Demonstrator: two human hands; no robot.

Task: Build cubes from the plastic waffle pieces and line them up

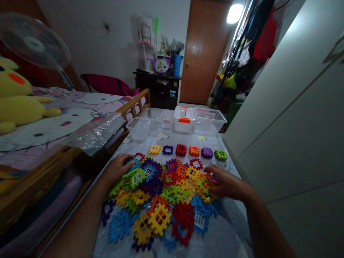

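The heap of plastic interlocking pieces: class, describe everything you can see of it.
The heap of plastic interlocking pieces lies loosely spread on the grey-blue cloth. Its flat, mostly squarish pieces have notched edges; many have central openings or window-like grids, some white. Red, orange, yellow, green, blue and purple pieces overlap at varied angles. The left hand and right hand are at opposite sides; whether either grips a piece is unclear.
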